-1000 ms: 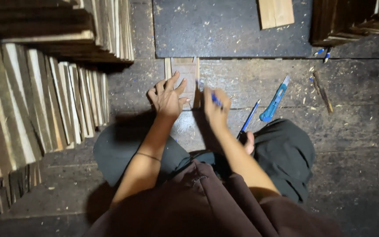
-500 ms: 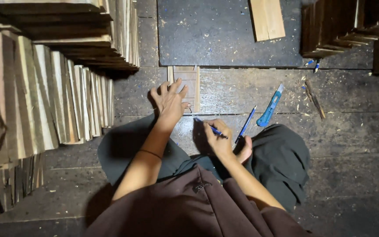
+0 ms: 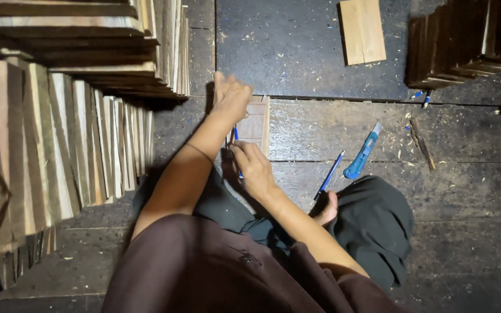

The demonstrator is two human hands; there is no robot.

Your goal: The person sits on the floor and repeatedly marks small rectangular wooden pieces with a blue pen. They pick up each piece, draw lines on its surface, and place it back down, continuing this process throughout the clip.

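Here the left hand [image 3: 231, 95] lies flat, fingers closed together, pressing on the far end of a small wooden piece [image 3: 255, 124] that rests on the dark plank floor [image 3: 465, 203] just ahead of the person's knees; it holds nothing, only bears down. The right hand [image 3: 251, 165] is clenched around a blue pen [image 3: 236, 139], whose tip meets the near part of that piece. The wooden piece runs lengthwise away from the person, its near end just beyond the right hand and its far end under the left palm, so the right hand is nearer its free end. The pen stands nearly along the same line, pointing away from the body. To the right, well apart from both hands, lie a second blue pen [image 3: 329, 175] and a blue utility knife [image 3: 363, 152], both slanting up-right. Stacked wooden slats [image 3: 71, 139] stand at the left.
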